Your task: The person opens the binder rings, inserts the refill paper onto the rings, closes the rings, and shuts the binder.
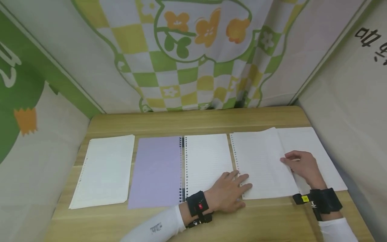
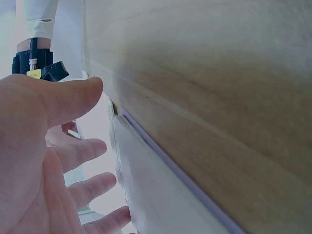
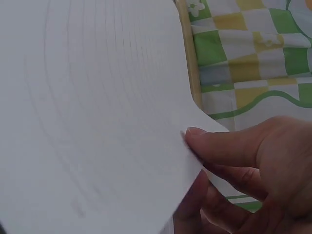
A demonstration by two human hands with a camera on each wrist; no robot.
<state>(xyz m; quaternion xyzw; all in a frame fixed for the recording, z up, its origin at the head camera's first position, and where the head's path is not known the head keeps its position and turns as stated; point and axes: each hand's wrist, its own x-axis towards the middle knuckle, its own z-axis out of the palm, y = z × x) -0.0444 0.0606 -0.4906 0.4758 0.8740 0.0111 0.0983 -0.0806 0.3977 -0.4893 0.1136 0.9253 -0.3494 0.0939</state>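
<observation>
A white lined loose-leaf sheet, with punched holes along its left edge, lies on the right part of the table. My right hand pinches its right edge between thumb and fingers. In the right wrist view the paper bends up toward the thumb. My left hand has its fingers spread, the fingertips resting on the sheet's lower left corner and the margin of the notebook page beside it. Under the lifted edge another white sheet shows to the right. In the left wrist view the left fingers are extended.
An opened spiral notebook lies at the middle, with a purple cover on the left and a lined page on the right. Farther left is a stack of punched white sheets. A patterned curtain hangs behind the wooden table.
</observation>
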